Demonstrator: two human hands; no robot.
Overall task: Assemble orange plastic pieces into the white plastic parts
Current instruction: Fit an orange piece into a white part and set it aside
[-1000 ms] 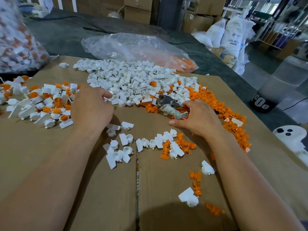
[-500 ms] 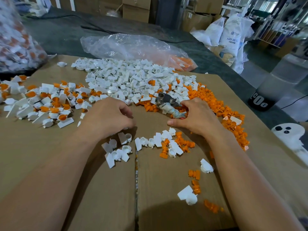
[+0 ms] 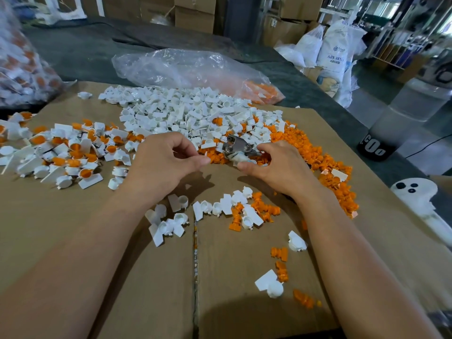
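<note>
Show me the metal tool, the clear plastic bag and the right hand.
metal tool (image 3: 236, 143): head view, its steel plate.
clear plastic bag (image 3: 181, 67): head view, its crumpled middle.
right hand (image 3: 281, 165): head view, its back.

Head-worn camera looks forward and down, close over the cardboard worktop (image 3: 49, 204).

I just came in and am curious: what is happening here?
A person works on cardboard with white parts and orange pieces in piles. The right hand grips a metal tool; the left hand, fingers curled, is beside it, and I cannot see what it holds. Finished pieces lie at the left.
</note>
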